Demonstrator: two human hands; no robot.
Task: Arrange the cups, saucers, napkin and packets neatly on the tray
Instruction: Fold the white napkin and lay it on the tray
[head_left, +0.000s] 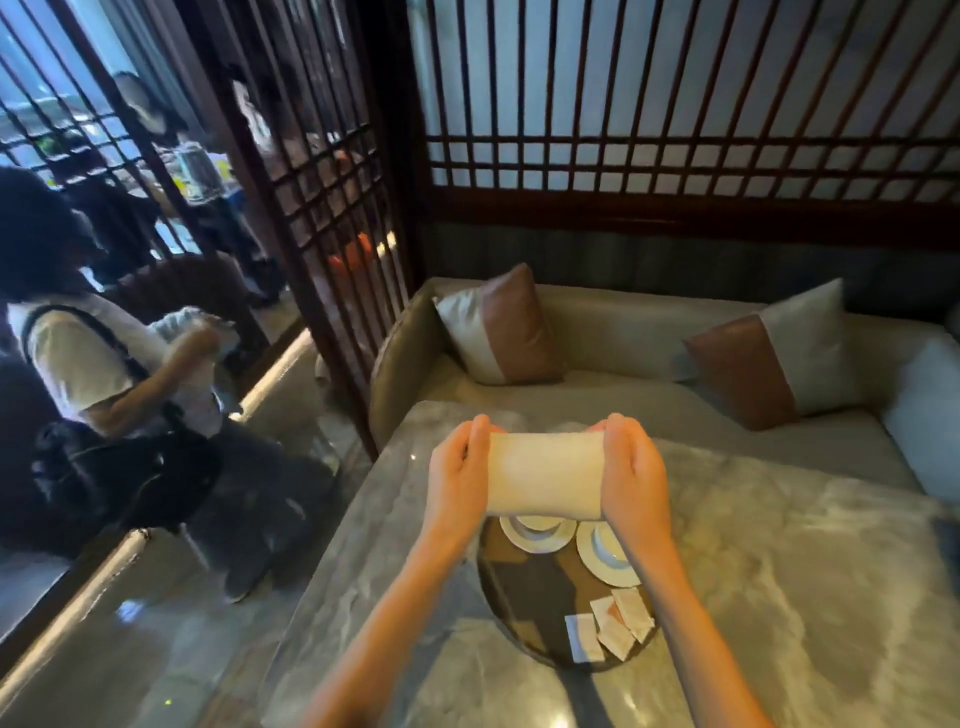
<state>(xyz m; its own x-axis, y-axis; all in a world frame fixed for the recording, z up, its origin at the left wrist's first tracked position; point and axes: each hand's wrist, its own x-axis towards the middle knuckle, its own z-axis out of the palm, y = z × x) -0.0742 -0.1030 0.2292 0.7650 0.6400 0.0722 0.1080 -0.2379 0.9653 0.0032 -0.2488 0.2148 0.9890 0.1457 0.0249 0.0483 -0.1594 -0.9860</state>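
I hold a folded white napkin (545, 474) stretched between both hands, in the air above the far end of the tray. My left hand (460, 475) grips its left edge and my right hand (631, 470) grips its right edge. Below lies a dark oval tray (524, 587) on the marble table. Two white saucers with cups sit at the tray's far end: the left one (537, 535) partly hidden by the napkin, the right one (605, 556) partly hidden by my right forearm. Several paper packets (610, 626) lie at the tray's near right.
The grey marble table (779, 597) stretches to the right and toward me. Behind it stands a sofa with two brown-and-white cushions (501, 327), (774, 364). A wooden lattice screen (332, 218) rises at left. A person (93, 364) stands to the left on the floor.
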